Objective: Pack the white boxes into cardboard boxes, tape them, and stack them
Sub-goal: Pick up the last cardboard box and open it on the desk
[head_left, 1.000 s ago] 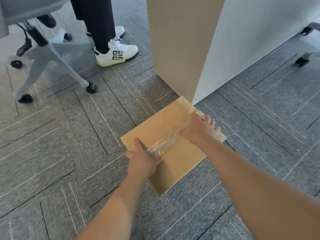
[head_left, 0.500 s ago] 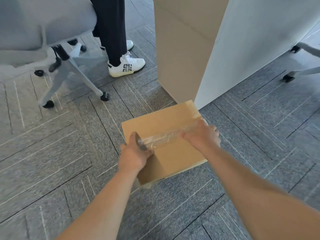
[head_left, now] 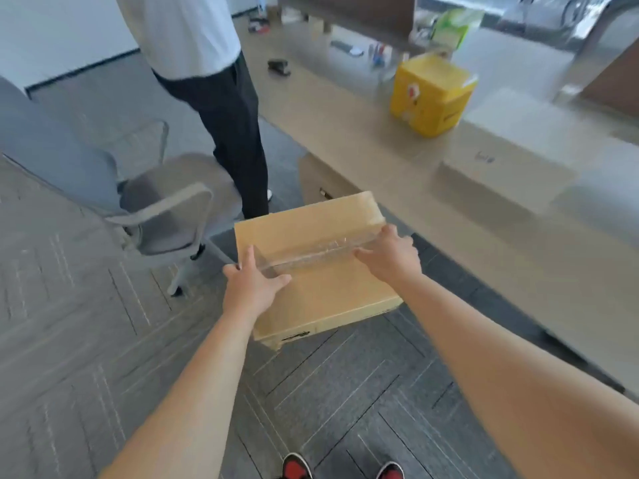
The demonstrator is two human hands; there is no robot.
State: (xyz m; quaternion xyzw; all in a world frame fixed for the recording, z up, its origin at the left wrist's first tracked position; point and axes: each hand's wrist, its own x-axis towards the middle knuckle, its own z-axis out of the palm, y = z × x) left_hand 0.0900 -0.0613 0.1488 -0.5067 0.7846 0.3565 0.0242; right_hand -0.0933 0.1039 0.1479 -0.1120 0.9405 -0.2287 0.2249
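Note:
I hold a closed cardboard box in the air in front of me, above the carpet. A strip of clear tape runs across its top seam. My left hand grips the box's left edge, thumb on top by the tape's end. My right hand grips the right edge at the tape's other end. Another flat cardboard box lies on the desk to the right.
A yellow box stands on the desk with small items behind it. A person in dark trousers stands ahead left, beside a grey office chair. Grey carpet lies below; my shoes show at the bottom.
The box has come up off the floor in both hands. The view has risen from the carpet and desk panel to the desk top and the standing person.

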